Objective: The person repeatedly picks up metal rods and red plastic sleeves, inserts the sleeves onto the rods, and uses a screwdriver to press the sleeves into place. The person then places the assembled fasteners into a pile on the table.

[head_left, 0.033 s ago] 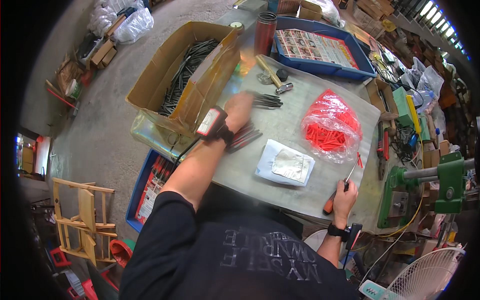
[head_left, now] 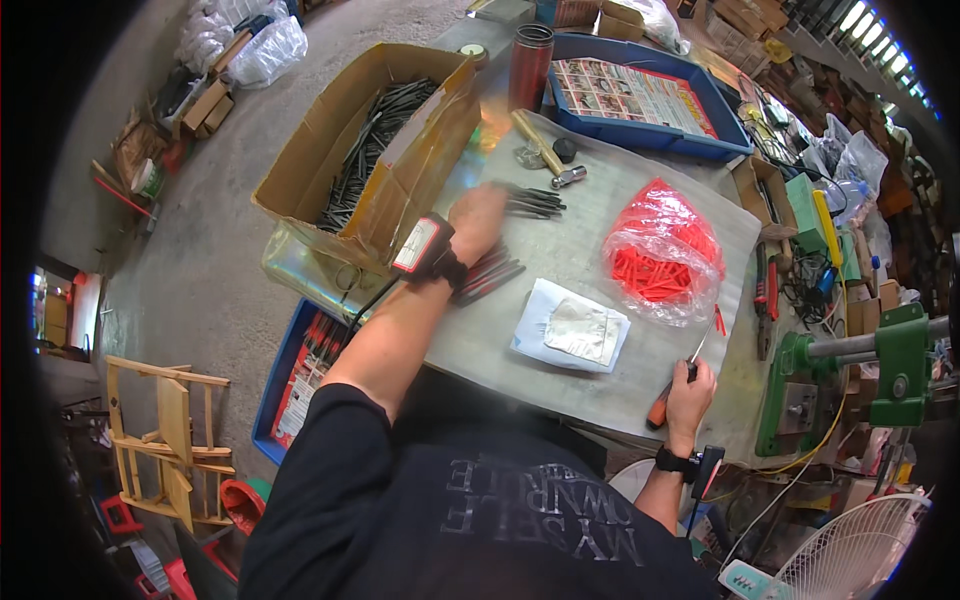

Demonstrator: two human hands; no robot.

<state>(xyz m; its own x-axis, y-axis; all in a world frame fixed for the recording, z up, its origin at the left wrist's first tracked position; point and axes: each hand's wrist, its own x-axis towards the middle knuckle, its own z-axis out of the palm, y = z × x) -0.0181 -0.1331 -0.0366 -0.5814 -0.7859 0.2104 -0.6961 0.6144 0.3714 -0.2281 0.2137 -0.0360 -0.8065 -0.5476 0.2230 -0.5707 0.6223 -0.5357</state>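
My left hand [head_left: 478, 218] is over the left part of the table, at the end of a bundle of thin black rods [head_left: 536, 202]. Its fingers are blurred, so whether they grip the rods does not show. More dark rods, some reddish [head_left: 490, 275], lie beside that wrist. At the table's right front, my right hand [head_left: 690, 398] is closed around a screwdriver [head_left: 658, 408] with a red and black handle. The screwdriver's metal shaft points away from me, its tip next to a small red piece [head_left: 720, 321]. A clear plastic bag [head_left: 664, 250] full of red pieces stands beyond it.
A cardboard box [head_left: 290, 185] of dark rods stands at the left. Behind are a hammer [head_left: 545, 150], a dark red tumbler [head_left: 530, 68] and a blue tray [head_left: 640, 145]. White paper [head_left: 575, 328] lies centrally; pliers [head_left: 767, 300] and a green machine [head_left: 800, 395] are at the right.
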